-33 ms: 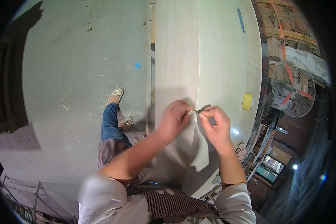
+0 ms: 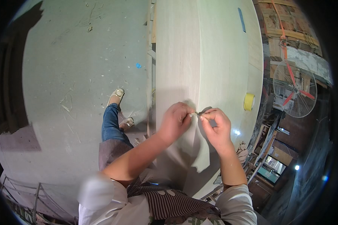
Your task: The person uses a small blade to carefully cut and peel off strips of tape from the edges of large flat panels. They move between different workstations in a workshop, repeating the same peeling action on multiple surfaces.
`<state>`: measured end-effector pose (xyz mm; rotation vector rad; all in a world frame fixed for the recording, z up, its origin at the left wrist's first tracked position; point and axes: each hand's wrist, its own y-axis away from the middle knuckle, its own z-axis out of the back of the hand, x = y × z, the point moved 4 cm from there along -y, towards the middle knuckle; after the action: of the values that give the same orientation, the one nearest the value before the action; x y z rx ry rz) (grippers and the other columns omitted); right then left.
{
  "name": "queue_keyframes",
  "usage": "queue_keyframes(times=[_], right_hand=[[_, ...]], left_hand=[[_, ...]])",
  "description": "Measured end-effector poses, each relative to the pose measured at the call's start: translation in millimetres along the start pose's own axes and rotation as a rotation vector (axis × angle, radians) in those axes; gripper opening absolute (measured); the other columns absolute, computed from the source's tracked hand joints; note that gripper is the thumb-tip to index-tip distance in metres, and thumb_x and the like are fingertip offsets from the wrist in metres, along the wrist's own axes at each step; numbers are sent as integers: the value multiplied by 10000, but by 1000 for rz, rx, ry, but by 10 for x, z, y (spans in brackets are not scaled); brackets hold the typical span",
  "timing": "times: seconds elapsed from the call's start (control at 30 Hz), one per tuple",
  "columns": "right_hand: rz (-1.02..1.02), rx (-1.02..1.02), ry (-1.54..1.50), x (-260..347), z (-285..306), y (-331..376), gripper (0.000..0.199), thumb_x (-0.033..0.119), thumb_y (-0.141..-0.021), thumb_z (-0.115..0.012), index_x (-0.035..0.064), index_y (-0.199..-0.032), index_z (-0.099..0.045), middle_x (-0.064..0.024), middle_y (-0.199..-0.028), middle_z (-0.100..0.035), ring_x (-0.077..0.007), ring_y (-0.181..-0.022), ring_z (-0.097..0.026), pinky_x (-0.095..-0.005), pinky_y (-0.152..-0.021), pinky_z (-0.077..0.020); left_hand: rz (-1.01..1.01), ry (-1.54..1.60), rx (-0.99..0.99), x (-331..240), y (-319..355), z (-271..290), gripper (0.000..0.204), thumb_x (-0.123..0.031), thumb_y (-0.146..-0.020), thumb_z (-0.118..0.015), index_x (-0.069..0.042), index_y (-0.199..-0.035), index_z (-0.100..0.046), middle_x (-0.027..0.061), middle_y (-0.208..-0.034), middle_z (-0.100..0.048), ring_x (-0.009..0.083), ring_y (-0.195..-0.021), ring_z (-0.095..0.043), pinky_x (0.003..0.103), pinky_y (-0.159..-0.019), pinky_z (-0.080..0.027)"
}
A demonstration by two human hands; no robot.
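Observation:
Over a long pale wood-grain panel (image 2: 176, 48), both hands meet at a thin seam line running along it. My left hand (image 2: 174, 119) is closed in a pinch, with a small pale, crumpled scrap (image 2: 193, 114) at its fingertips. Facing it, my right hand (image 2: 218, 127) pinches a thin dark piece (image 2: 202, 112) between thumb and forefinger; its kind is too small to make out. The two pieces touch or nearly touch; I cannot tell which. Dark shadows of my arms fall on the panel below.
On the panel's right side rest a roll of yellow tape (image 2: 248, 102) and a blue strip (image 2: 242, 20). A caged fan (image 2: 294, 88) with red blades stands beyond the right edge. To the left, the grey floor (image 2: 82, 56) carries scraps, one of them blue (image 2: 138, 65).
Both hands have shifted very slightly toward me, still pinching at the same spot above the seam. Nothing else has visibly moved.

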<state>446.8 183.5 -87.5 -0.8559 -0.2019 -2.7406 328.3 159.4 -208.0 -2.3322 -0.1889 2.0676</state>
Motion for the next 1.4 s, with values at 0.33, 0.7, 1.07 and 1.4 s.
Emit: queue_keyframes(times=[0.33,0.7,1.07,1.4], right_hand=[[-128,109,-76,1,-43,567,95,-23,-831,-693,32,-864,-624,-120,-844,-642,-255,-780,-632,-338,-705,-512],[-126,87,-212,443,61,126,143,-44,-804,-753,34,-886,-666,-59,-842,-632,-154,-733,-601,-276,-661,-506],[32,38,-412,929,135,-1305,136,-53,-842,-713,32,-930,-653,-60,-956,-662,-144,-828,-620,-271,-711,-522],[-178,-203,-900,366,145,-2512,224,-38,-916,-648,22,-1119,-574,-4,-930,-620,-43,-793,-538,-199,-706,-458]], left_hand=[[55,10,197,24,590,-83,141,-32,-786,-690,-56,-922,-661,134,-912,-650,348,-861,-633,423,-761,-522],[-35,-225,460,-712,-186,810,468,-106,-811,-692,-58,-1262,-577,197,-1270,-588,414,-1130,-560,467,-976,-455],[-22,-494,348,-1107,-1380,1372,87,-137,-783,-736,-71,-835,-715,104,-825,-696,335,-825,-667,437,-749,-536],[259,-187,444,-961,-2869,1402,365,-298,-912,-735,-2,-1121,-695,49,-804,-675,149,-700,-590,310,-664,-500]])
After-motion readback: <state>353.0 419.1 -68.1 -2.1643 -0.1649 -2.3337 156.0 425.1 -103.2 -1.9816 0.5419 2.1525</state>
